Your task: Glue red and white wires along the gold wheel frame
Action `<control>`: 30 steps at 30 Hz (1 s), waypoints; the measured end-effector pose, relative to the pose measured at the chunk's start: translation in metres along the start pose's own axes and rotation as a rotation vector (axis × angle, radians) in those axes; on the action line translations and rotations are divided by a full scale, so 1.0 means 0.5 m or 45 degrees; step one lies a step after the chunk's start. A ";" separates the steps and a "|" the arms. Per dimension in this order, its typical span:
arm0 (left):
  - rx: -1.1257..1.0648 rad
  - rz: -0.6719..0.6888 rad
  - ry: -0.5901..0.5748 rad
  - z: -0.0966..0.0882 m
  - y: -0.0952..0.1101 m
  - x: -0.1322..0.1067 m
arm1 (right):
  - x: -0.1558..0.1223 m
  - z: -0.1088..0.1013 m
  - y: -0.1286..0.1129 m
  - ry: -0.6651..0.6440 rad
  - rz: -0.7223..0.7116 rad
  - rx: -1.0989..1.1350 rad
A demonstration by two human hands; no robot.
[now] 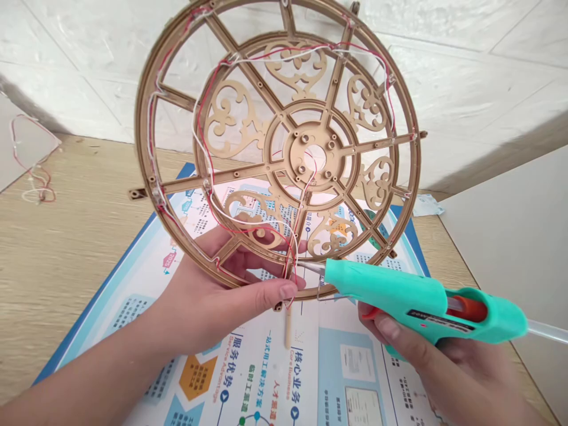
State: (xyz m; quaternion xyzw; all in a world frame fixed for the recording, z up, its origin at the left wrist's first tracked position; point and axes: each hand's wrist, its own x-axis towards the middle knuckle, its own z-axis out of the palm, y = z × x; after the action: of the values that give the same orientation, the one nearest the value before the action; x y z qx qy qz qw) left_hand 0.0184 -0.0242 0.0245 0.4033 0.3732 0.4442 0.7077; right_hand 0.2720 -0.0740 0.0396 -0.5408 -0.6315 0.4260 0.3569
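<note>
My left hand (239,278) grips the lower rim of a gold wheel-shaped frame (231,174), its thumb lying along the front near the bottom spoke. The frame stands tilted up, with scroll ornaments between its spokes. Red and white wires (248,223) run around its rings and down the lower spoke. My right hand (426,361) is wrapped around the handle of a turquoise glue gun (386,284), fingers at the orange trigger. The gun's metal nozzle points left at the wires on the bottom spoke, close to or touching them. A clear glue stick (548,330) sticks out of its back.
A printed poster (266,378) with a blue border lies under my hands on the wooden table (89,231). A thin wooden stick (287,331) shows below the frame. Loose red and white wires (41,183) lie at the left. White panels (515,225) stand at the right; a small packet (427,205) lies beside them.
</note>
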 end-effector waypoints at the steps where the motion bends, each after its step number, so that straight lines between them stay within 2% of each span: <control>1: 0.000 0.001 -0.001 0.000 0.000 0.000 | 0.002 0.000 -0.001 -0.004 -0.015 -0.020; 6: 0.027 0.000 -0.001 0.004 0.002 0.001 | 0.013 0.000 -0.010 0.031 -0.151 -0.117; 13: 0.052 0.016 0.020 0.003 0.001 0.000 | -0.001 -0.003 -0.004 0.042 -0.211 -0.199; 18: 0.086 0.020 0.027 0.000 -0.003 0.000 | 0.013 -0.001 -0.018 0.026 -0.272 -0.235; 30: 0.138 0.036 0.041 0.004 0.003 0.004 | 0.017 0.002 -0.022 0.046 -0.268 -0.294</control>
State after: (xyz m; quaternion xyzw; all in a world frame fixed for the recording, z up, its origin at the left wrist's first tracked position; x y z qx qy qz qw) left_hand 0.0204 -0.0223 0.0264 0.4391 0.4023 0.4397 0.6723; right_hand 0.2656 -0.0664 0.0496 -0.5166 -0.7229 0.3010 0.3464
